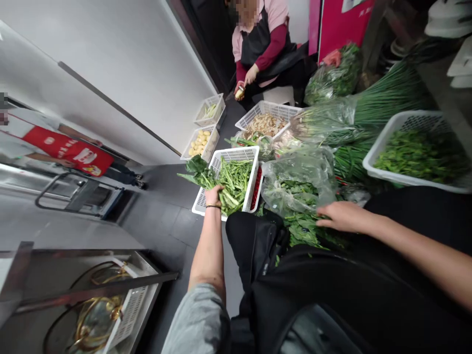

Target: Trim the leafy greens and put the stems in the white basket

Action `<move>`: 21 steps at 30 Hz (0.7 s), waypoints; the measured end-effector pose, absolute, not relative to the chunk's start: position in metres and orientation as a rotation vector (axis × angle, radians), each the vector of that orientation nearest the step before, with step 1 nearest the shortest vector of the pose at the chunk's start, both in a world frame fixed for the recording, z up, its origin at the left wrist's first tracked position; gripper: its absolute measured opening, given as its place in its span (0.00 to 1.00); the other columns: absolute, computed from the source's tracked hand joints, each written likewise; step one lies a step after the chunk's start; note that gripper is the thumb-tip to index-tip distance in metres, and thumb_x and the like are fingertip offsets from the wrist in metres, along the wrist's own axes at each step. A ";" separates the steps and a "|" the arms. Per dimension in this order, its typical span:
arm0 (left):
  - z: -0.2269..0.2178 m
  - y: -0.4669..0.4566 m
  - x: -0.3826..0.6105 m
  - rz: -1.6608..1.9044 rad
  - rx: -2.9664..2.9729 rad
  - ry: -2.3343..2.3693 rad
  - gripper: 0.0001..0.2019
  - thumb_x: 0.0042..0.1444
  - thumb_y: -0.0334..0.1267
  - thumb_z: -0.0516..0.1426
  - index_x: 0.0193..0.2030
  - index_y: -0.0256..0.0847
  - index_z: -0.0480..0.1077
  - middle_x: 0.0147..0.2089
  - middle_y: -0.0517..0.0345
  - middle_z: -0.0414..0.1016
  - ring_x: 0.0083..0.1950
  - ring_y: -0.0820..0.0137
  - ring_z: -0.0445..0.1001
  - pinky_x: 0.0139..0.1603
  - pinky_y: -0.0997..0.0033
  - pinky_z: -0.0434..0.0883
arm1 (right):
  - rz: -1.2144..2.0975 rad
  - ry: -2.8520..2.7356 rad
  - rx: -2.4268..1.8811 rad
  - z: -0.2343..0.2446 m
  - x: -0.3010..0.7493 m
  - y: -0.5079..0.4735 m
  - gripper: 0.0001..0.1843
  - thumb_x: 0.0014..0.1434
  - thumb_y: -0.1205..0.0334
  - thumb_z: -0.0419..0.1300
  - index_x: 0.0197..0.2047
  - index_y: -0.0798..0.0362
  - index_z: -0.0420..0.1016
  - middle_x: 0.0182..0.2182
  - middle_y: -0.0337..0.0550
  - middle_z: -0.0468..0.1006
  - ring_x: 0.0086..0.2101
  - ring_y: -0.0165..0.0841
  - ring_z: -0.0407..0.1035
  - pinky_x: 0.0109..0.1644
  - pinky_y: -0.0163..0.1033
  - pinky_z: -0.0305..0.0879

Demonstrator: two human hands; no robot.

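My left hand [214, 195] is closed around the stems of leafy green stalks [197, 171], at the left side of a white basket [202, 202]. The leaves stick out past the basket's left rim. Inside the basket lies a heap of trimmed green stalks [236, 179]. My right hand [341, 216] is over the leafy greens [300, 228] by my knees, its fingers stretched to the left and slightly apart. Its fingertips are close to the edge of a clear plastic bag [302, 169], which partly covers the greens. Whether they touch the bag is unclear.
A co-worker [265, 44] sits opposite, holding a peeler and a pale vegetable. Around stand baskets of potatoes [199, 143], brown peelings [267, 124] and green leaves [416, 157]. Bundled long green stalks [391, 98] lie at right. Another person stands by a cart [81, 196] at left.
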State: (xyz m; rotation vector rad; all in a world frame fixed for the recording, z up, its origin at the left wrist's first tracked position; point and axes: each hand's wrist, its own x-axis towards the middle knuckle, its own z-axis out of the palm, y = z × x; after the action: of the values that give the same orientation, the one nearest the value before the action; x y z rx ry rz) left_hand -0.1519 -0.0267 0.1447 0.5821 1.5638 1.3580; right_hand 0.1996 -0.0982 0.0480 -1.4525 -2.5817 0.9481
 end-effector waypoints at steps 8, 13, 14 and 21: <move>0.081 -0.099 -0.044 0.666 0.560 0.834 0.13 0.37 0.29 0.62 0.34 0.32 0.72 0.31 0.48 0.76 0.27 0.66 0.75 0.30 0.67 0.72 | 1.779 -1.470 -1.042 0.085 0.131 -0.054 0.21 0.49 0.42 0.61 0.28 0.55 0.68 0.12 0.30 0.61 0.13 0.21 0.50 0.16 0.30 0.43; 0.080 -0.111 -0.018 0.773 0.422 0.859 0.12 0.43 0.35 0.62 0.34 0.29 0.74 0.30 0.47 0.77 0.30 0.67 0.76 0.36 0.68 0.72 | 1.513 -1.106 -1.150 0.078 0.134 -0.051 0.23 0.44 0.44 0.66 0.22 0.53 0.61 0.09 0.28 0.59 0.10 0.20 0.49 0.13 0.28 0.42; 0.081 -0.113 -0.018 0.799 0.425 0.894 0.11 0.44 0.35 0.62 0.33 0.29 0.74 0.28 0.49 0.77 0.28 0.68 0.75 0.35 0.70 0.72 | 1.464 -1.069 -1.154 0.077 0.135 -0.051 0.23 0.44 0.44 0.66 0.22 0.53 0.62 0.09 0.29 0.59 0.10 0.21 0.50 0.13 0.29 0.45; 0.081 -0.109 -0.027 1.022 0.377 1.017 0.09 0.43 0.34 0.63 0.32 0.30 0.74 0.22 0.55 0.73 0.21 0.76 0.70 0.27 0.76 0.67 | 1.288 -1.397 -1.066 0.097 0.130 -0.091 0.18 0.52 0.45 0.59 0.26 0.52 0.68 0.16 0.37 0.69 0.17 0.27 0.62 0.23 0.34 0.60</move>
State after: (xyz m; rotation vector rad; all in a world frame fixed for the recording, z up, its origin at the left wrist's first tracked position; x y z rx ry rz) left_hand -0.0268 -0.1093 0.0812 0.3773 1.0168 1.0223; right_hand 0.1304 -0.0907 0.0973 -1.0657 -1.3973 1.2875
